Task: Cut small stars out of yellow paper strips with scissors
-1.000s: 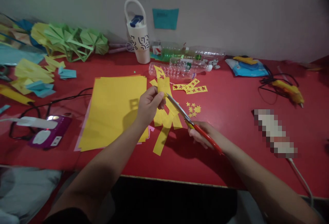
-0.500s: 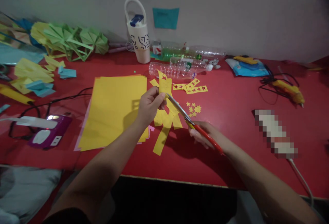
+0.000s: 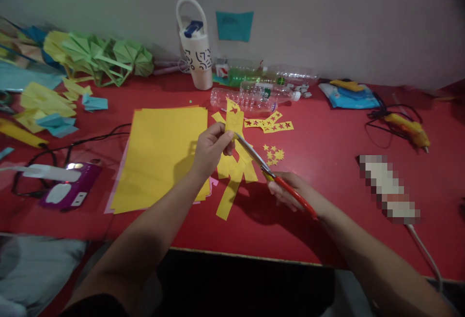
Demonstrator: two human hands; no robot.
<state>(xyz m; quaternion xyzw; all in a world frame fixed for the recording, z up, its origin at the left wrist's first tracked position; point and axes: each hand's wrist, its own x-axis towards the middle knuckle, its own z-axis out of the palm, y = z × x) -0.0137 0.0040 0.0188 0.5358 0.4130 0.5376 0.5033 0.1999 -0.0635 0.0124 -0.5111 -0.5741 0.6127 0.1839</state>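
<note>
My left hand (image 3: 214, 148) pinches a yellow paper strip (image 3: 234, 119) between thumb and fingers; a star-shaped hole shows near its upper end. In my right hand (image 3: 288, 192) is a pair of scissors (image 3: 267, 169) with red handles, its blade tips at the strip's lower edge beside my left thumb. Below lie several loose yellow paper strips (image 3: 229, 196). Small cut-out yellow stars (image 3: 274, 154) are gathered just beyond the blades. Behind them rest strips with star holes (image 3: 278, 127). A stack of yellow paper sheets (image 3: 160, 157) lies left of my left hand.
Clear plastic bottles (image 3: 243, 100) lie at the back, near a white tumbler (image 3: 198, 60). A glue gun (image 3: 409, 129) and a blue packet (image 3: 348, 95) are at the right. Folded paper pieces (image 3: 105, 57) and a purple power socket (image 3: 70, 186) occupy the left.
The paper strip's upper end has tilted slightly to the right. Both hands and the scissors stay almost in place.
</note>
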